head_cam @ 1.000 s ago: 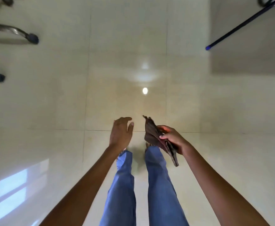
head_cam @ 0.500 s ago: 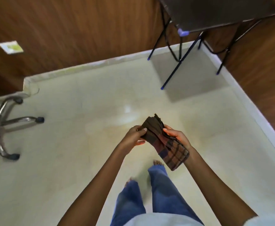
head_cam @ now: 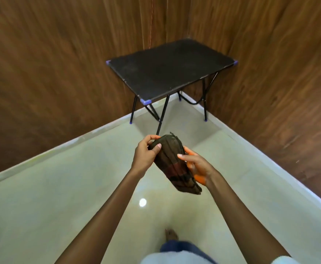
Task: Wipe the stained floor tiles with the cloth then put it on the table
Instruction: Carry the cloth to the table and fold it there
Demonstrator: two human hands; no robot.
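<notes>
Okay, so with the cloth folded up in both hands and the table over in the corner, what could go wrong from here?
1. The cloth is only pinched by the left hand and right hand; its loose lower end could slip free.
2. The table stands apart ahead; a toss may miss.
3. The glossy floor under a bare foot may be slippery.

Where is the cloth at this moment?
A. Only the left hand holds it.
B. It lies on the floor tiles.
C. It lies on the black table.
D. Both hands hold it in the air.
D: the left hand and the right hand both grip the folded cloth above the floor, short of the black table.
</notes>
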